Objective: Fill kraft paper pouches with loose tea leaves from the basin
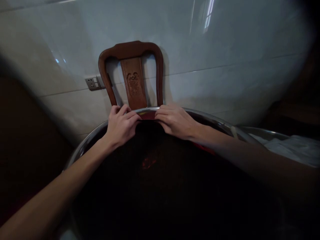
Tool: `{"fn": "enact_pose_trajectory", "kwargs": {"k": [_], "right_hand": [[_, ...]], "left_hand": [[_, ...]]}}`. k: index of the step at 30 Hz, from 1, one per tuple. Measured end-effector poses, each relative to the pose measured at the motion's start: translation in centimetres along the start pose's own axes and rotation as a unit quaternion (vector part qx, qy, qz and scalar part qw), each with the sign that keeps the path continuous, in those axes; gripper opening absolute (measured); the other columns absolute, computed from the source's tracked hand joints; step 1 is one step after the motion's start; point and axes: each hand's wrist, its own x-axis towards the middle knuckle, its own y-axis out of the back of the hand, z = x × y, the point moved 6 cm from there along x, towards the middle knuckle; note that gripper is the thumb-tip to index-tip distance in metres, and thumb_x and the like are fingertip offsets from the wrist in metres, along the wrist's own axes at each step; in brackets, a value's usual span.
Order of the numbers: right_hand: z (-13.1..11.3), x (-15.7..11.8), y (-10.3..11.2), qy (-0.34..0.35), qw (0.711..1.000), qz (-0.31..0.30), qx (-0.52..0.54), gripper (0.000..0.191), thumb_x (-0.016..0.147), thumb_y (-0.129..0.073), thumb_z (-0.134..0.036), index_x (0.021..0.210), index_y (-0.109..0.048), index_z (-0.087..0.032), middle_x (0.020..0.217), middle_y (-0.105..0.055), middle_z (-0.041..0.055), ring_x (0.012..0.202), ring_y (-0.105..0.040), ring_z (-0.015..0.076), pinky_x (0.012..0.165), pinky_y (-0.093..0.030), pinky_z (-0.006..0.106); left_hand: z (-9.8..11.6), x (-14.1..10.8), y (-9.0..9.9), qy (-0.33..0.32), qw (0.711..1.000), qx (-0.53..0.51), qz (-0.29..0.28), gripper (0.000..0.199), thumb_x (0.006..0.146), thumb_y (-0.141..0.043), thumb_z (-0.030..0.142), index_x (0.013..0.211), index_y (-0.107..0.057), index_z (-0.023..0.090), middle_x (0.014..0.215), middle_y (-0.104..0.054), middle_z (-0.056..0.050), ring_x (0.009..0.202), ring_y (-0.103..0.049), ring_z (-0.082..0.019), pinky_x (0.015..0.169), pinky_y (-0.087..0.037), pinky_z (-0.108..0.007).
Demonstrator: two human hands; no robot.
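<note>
A large round vessel with a shiny metal rim stands in front of me. At its far side my left hand has its fingers curled at the rim. To the right of it, my right hand is closed with the fingers bent the same way. Between them runs the straight edge of a dark sheet-like thing, which both hands pinch. Its material is too dark to make out. Behind that edge shows a reddish strip. A bit of red also shows under my right forearm.
A carved wooden chair stands behind the vessel against the tiled wall. A wall socket sits left of the chair. On the right, a second metal rim borders pale crumpled material. The left side is deep in shadow.
</note>
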Motion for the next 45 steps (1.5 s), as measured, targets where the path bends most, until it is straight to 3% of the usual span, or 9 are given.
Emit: {"fn": "enact_pose_trajectory", "kwargs": {"k": [5,8,12,17,25,29,35,41,45], "right_hand": [[0.0,-0.1,0.2,0.0,0.999,0.024,0.027,0.02,0.088,-0.049,-0.017,0.097,-0.066,-0.015,0.096,-0.066,0.0084,0.088,-0.054,0.0206,0.073,-0.039,0.034],[-0.6,0.0,0.0,0.013,1.0,0.01,0.004,0.019,0.087,-0.05,-0.017,0.096,-0.066,-0.015,0.096,-0.067,0.0077,0.09,-0.053,0.0213,0.073,-0.037,0.035],[-1.6,0.1,-0.4,0.041,0.998,-0.013,-0.04,0.018,0.083,-0.049,-0.01,0.088,-0.066,-0.015,0.093,-0.068,0.0065,0.089,-0.053,0.0213,0.074,-0.033,0.036],[-1.6,0.2,-0.6,0.024,0.999,-0.013,-0.023,0.021,0.089,-0.046,-0.017,0.092,-0.066,-0.013,0.096,-0.067,0.0077,0.089,-0.052,0.0216,0.072,-0.034,0.034],[-0.9,0.2,-1.1,0.036,0.997,-0.072,-0.004,0.021,0.09,-0.046,-0.023,0.092,-0.064,-0.013,0.093,-0.063,0.0108,0.086,-0.054,0.02,0.075,-0.038,0.033],[0.8,-0.3,-0.4,0.001,0.997,-0.079,-0.002,0.023,0.092,-0.046,-0.033,0.099,-0.063,-0.018,0.094,-0.063,0.0082,0.086,-0.055,0.0201,0.069,-0.037,0.032],[1.8,-0.8,-0.1,-0.08,0.988,-0.102,-0.08,0.02,0.088,-0.043,-0.022,0.099,-0.059,-0.016,0.093,-0.064,0.0082,0.077,-0.055,0.0196,0.056,-0.025,0.032],[4.7,0.1,0.7,-0.18,0.981,-0.015,-0.071,0.016,0.087,-0.044,-0.024,0.091,-0.059,-0.018,0.095,-0.063,0.0097,0.09,-0.052,0.0229,0.066,-0.031,0.034],[6.4,2.3,2.4,-0.238,0.967,0.055,-0.07,0.019,0.088,-0.039,-0.023,0.092,-0.058,-0.022,0.099,-0.063,0.0076,0.097,-0.047,0.0231,0.078,-0.032,0.038]], "left_hand": [[0.6,0.1,0.3,-0.013,1.0,-0.01,0.012,0.013,0.089,-0.056,0.027,0.094,-0.066,0.023,0.088,-0.071,0.0,0.086,-0.051,-0.023,0.077,-0.034,-0.041],[1.5,0.2,-0.1,-0.034,0.999,-0.013,-0.016,0.013,0.088,-0.054,0.023,0.095,-0.065,0.021,0.092,-0.071,-0.002,0.089,-0.051,-0.024,0.077,-0.034,-0.041],[2.5,0.1,-0.6,-0.057,0.998,0.007,-0.034,0.019,0.081,-0.049,0.011,0.09,-0.064,0.018,0.084,-0.07,-0.004,0.086,-0.053,-0.025,0.074,-0.034,-0.042],[2.4,0.0,-1.0,-0.041,0.999,0.007,-0.031,0.016,0.082,-0.05,0.015,0.089,-0.064,0.019,0.081,-0.068,-0.004,0.086,-0.053,-0.025,0.076,-0.036,-0.043],[2.1,0.5,-1.3,-0.071,0.99,-0.036,-0.116,0.013,0.086,-0.055,0.022,0.094,-0.065,0.021,0.09,-0.068,-0.003,0.092,-0.051,-0.025,0.078,-0.037,-0.04],[0.1,0.5,-1.1,0.001,0.993,-0.063,-0.1,0.015,0.084,-0.062,0.034,0.086,-0.065,0.02,0.08,-0.065,-0.003,0.088,-0.053,-0.025,0.08,-0.036,-0.041],[-1.1,0.4,-1.2,0.062,0.995,-0.036,-0.065,0.025,0.088,-0.055,0.041,0.083,-0.065,0.019,0.078,-0.063,-0.005,0.093,-0.054,-0.03,0.088,-0.031,-0.049],[-5.8,-1.9,1.0,0.235,0.971,-0.026,0.026,0.036,0.087,-0.055,0.042,0.118,-0.057,0.024,0.112,-0.063,-0.008,0.11,-0.048,-0.032,0.092,-0.032,-0.049],[-8.3,-0.7,4.0,0.284,0.954,-0.069,0.074,0.027,0.086,-0.053,0.035,0.107,-0.062,0.021,0.106,-0.066,-0.006,0.094,-0.057,-0.023,0.088,-0.042,-0.04]]}}
